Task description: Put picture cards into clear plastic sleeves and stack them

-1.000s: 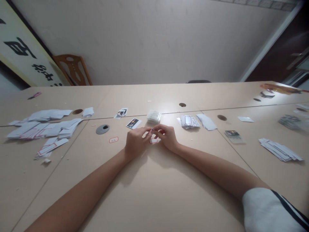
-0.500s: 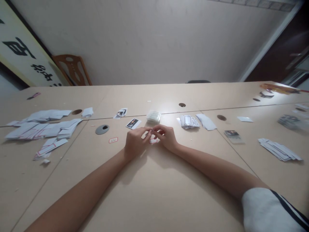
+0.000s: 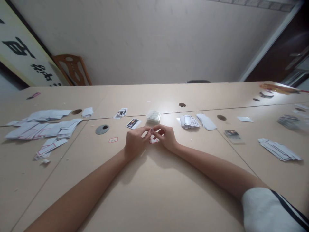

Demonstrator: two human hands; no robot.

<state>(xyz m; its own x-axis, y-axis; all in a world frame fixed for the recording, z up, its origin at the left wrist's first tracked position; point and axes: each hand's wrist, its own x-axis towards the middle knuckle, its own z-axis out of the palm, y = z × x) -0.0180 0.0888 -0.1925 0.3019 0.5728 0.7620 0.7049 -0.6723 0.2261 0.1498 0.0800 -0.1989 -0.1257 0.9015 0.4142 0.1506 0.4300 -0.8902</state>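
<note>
Near the middle of the table, my left hand (image 3: 137, 140) and my right hand (image 3: 166, 138) meet with their fingertips pinched together. Whatever sits between the fingertips is small and mostly hidden. Just below the right fingers lies a small white label with a red border (image 3: 154, 140). A similar red-bordered label (image 3: 113, 140) rests on the table left of my left hand. Right behind the hands is a stack of clear plastic sleeves (image 3: 154, 116). A dark printed photo card (image 3: 133, 123) lies behind my left hand.
Piles of white paper slips (image 3: 45, 129) spread over the left side. On the right are black-bordered cards (image 3: 189, 121), white slips (image 3: 206, 122), a clear box with a picture (image 3: 233, 136) and a fanned stack of cards (image 3: 279, 149). A grey cable grommet (image 3: 102, 129) is at left.
The fingertips have shifted very slightly against each other. Both arms and everything on the table stay where they were.
</note>
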